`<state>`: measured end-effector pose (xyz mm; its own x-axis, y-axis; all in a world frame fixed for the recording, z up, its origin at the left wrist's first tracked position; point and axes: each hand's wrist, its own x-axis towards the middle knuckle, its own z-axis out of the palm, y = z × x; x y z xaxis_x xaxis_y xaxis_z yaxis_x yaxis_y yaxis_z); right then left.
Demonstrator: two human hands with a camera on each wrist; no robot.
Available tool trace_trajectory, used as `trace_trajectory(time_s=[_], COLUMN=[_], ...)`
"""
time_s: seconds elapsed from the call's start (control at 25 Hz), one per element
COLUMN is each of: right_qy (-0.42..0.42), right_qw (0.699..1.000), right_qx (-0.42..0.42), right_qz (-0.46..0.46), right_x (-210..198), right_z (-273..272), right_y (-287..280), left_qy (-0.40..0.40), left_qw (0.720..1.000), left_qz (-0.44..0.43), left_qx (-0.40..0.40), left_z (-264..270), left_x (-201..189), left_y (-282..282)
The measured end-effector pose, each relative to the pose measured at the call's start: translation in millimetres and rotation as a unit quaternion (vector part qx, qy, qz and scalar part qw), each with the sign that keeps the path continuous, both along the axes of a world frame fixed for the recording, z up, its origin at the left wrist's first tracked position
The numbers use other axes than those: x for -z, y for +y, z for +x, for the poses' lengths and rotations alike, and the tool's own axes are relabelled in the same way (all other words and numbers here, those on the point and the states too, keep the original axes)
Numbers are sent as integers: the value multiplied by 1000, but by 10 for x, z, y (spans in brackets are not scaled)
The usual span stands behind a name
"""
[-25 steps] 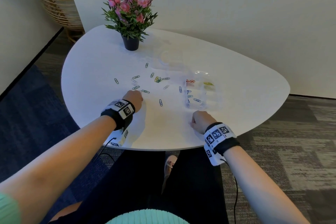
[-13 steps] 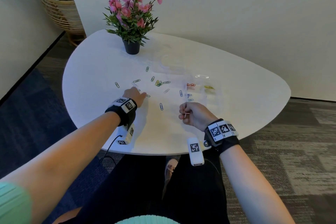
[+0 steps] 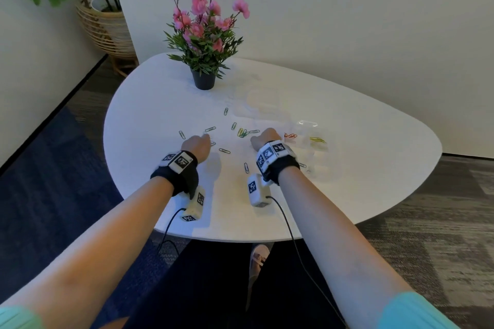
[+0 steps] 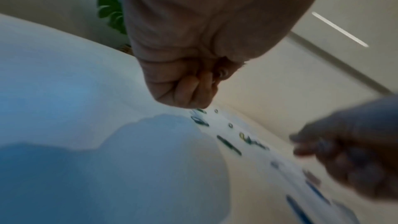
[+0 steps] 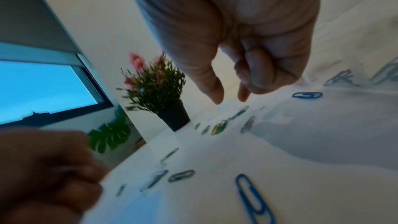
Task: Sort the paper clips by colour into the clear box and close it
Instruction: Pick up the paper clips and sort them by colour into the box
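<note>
**Hands over scattered clips; sorting partly done**

Left hand [image 3: 196, 145] is curled, contents unclear. Right hand [image 3: 263, 139] is held with thumb and forefinger parted. Red clips [image 3: 290, 136] and yellow clips [image 3: 317, 139] are seen in the clear box [image 3: 307, 141]; many paper clips [image 3: 224, 151] remain loose; box unclosed.

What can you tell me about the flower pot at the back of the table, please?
The flower pot is small, dark and slightly tapered, looking like matte plastic. It stands upright on the white table near the far edge, holding pink blossoms and narrow green leaves on thin stems. Nothing but the table touches it; the paper clips and both hands lie nearer the person.
</note>
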<state>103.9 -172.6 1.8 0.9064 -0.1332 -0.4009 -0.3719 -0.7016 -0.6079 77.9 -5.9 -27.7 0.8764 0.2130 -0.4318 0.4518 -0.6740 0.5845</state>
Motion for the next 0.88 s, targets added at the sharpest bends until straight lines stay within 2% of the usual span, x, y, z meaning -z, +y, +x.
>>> trace_trajectory(time_s=[0.04,0.12,0.16,0.24,0.32,0.36,0.44,0.48,0.56,0.68,0.72,0.8,0.88], right_qy=[-3,-14,-18,-51,-44,-21,9,12,47,79,89,70,96], right_qw=[1000,996,991,984,982,981,976,976,979,973,985,996,986], right_qx=[1,-38,-55,-52,-63,-75,-117,-123,-123,-136,-83,-33,63], right_qz=[-7,-78,-122,-164,-173,-177,-185,-180,-158,-168,-122,-38,120], right_x=[9,66,63,109,127,118,102,85,111,228,252,286,293], right_z=[18,56,55,88,119,119,96,97,78,-3,1,64,55], right_y=[23,61,86,119,114,118,107,103,122,155,154,73,23], left_qy=[-10,-10,-9,-4,3,1,-26,-44,-65,-55,-52,-54,-66], left_qw=[996,961,947,943,962,977,999,998,986,975,975,976,976], left_qz=[-77,-227,-261,-276,-236,-189,-38,24,92,122,119,124,136], left_qx=[-49,-159,-187,-186,-137,-100,0,44,120,177,179,173,159], left_z=[16,47,65,106,169,210,271,287,348,444,453,450,437], left_x=[-22,-41,-51,-59,-29,6,78,90,128,216,217,189,169], left_y=[105,286,367,475,513,518,480,447,401,401,403,383,349])
